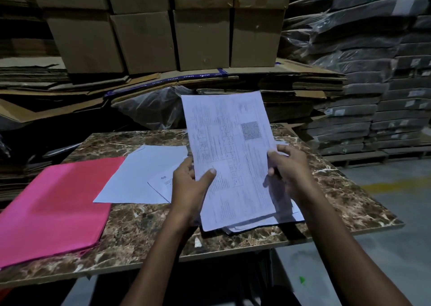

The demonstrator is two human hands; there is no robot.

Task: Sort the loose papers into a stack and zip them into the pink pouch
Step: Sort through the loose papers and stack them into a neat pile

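Note:
A stack of printed papers (pixel 229 156) stands tilted upright over the middle of the marble-patterned table (pixel 140 226), its lower edge resting on more sheets. My left hand (pixel 190 184) grips its left edge, thumb on the front. My right hand (pixel 288 165) grips its right edge the same way. Two loose white sheets (pixel 137 177) lie flat to the left of my left hand. The pink pouch (pixel 53 210) lies flat at the table's left end, apart from both hands; its zip is not visible.
Cardboard boxes (pixel 163 26) are piled behind the table on flattened cartons (pixel 70 84). A crumpled plastic bag (pixel 154 107) sits by the table's far edge. Wrapped bundles (pixel 373 72) are stacked at the right. Grey floor with a yellow line (pixel 396 184) lies right of the table.

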